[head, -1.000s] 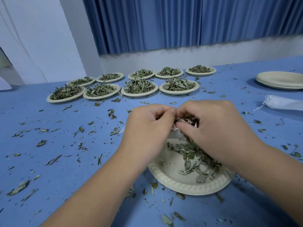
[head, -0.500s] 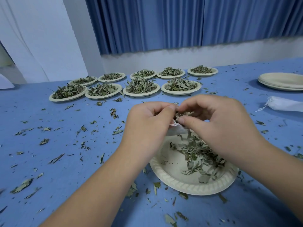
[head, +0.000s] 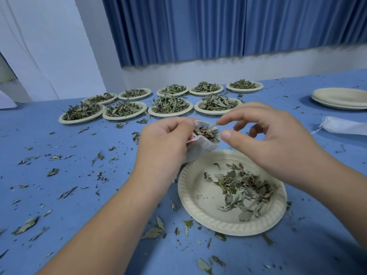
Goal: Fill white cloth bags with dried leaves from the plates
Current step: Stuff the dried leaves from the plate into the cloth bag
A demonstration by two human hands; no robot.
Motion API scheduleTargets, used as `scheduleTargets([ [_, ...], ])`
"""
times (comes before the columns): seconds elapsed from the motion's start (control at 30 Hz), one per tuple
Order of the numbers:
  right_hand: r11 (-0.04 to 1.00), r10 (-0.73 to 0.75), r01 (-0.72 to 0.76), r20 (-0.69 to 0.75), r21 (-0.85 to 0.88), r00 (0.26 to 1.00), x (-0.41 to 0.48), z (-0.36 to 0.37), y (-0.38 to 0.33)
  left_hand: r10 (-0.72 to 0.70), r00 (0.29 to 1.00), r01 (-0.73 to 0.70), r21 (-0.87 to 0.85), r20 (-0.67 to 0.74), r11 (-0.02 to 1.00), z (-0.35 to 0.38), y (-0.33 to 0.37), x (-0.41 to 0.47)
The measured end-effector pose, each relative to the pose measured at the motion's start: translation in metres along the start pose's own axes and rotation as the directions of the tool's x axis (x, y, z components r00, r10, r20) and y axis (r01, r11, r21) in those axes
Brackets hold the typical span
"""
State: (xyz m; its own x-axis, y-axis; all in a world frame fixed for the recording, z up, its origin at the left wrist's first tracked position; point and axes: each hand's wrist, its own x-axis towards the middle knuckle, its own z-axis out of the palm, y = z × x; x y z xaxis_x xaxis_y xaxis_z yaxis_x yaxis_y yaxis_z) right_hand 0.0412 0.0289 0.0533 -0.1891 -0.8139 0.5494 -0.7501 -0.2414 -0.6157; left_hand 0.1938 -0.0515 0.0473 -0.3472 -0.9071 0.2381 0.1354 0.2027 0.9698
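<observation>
Bag (head: 204, 144): white cloth, held in the air just above the far rim of the near plate (head: 198, 213), mouth tilted up and toward the right, leaves showing to its brim. It probably sits there so that spills drop onto the plate and not the surface (head: 79, 195). Left hand (head: 164, 143): grip pinched on the bag's left rim with the cloth bunched under the fingers, apparently to hold the mouth wide. Right hand (head: 274, 143): just beside the mouth, grip narrow but not closed, thumb and forefinger apart with nothing clearly between them; a speck at the forefinger tip is too small to identify. It looks placed either to tamp the fill or to reach for more. Leaves (head: 240, 187): a thin remainder on the near plate, directly under the right wrist and within easy reach. The bag looks close to full. Full plates (head: 170, 105): nine, in two rows farther back, heaped, apparently waiting their turn. Empty plates (head: 341, 98): stacked at far right. Second bag (head: 345, 128): lying near that stack, its drawstring trailing left. Loose fragments litter the surface all around the work area.
</observation>
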Motion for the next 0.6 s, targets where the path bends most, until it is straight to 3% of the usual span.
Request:
scheduleTargets([
  [0.1,0.996,0.08,-0.075,0.096,-0.049,0.992,-0.002,0.005,0.003,-0.009,1.0,0.008,-0.06,-0.021,0.998,-0.003,0.001,0.003],
  [0.17,0.992,0.124,-0.126,0.125,0.012,0.984,-0.002,0.011,0.006,-0.002,1.0,0.002,-0.052,-0.014,0.999,-0.004,0.0,0.003],
  [0.27,0.919,0.256,-0.277,0.11,0.279,0.96,0.0,0.016,0.011,0.006,1.0,-0.005,-0.061,0.012,0.998,-0.002,-0.001,0.002],
  [0.4,0.711,0.322,-0.422,0.273,0.563,0.906,0.003,0.018,0.014,0.041,0.998,-0.041,0.008,0.057,0.999,0.004,-0.002,-0.002],
  [0.5,0.658,0.308,-0.442,0.318,0.61,0.897,0.003,0.021,0.013,0.068,0.991,-0.075,0.062,0.113,0.995,0.01,-0.002,-0.006],
  [0.6,0.695,0.328,-0.435,0.285,0.573,0.9,0.004,0.023,0.013,0.08,0.98,-0.095,0.078,0.181,0.992,0.012,-0.001,-0.009],
])
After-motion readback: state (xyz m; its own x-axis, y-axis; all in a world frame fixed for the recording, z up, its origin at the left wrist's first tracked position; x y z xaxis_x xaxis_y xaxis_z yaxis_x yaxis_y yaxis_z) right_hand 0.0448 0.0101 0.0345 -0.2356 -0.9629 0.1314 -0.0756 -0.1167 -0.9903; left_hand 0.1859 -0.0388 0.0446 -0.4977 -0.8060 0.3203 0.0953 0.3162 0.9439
